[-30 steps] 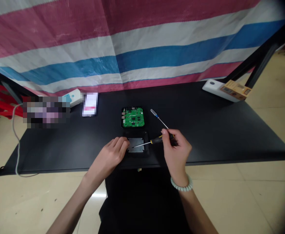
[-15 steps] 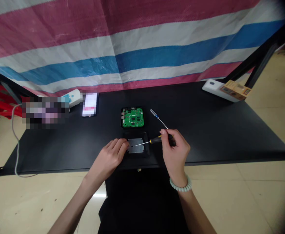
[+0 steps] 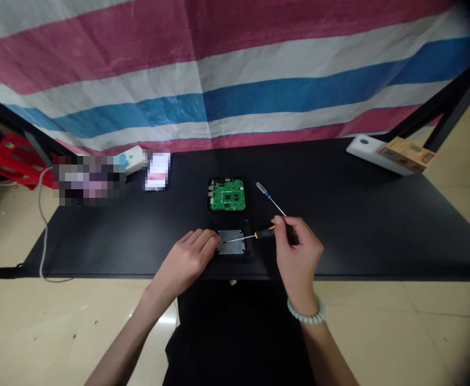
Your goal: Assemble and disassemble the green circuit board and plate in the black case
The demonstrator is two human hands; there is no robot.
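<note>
green board [image 3: 227, 195] beyond metal plate [image 3: 232, 242]

Metal plate [image 3: 231, 242] on table [image 3: 359, 214], near front edge. Circuit board [image 3: 226, 194] just behind plate; loose screwdriver [image 3: 270, 198] behind-right of plate; small box [image 3: 411, 154] far behind-right.

Right hand [image 3: 297, 249] gripping screwdriver [image 3: 259, 235], tip on metal plate [image 3: 231, 242], left hand [image 3: 188, 257] touching plate's left edge, green board [image 3: 227, 194] beyond, spare screwdriver [image 3: 270, 197] near right hand, black counter [image 3: 359, 209]
</note>
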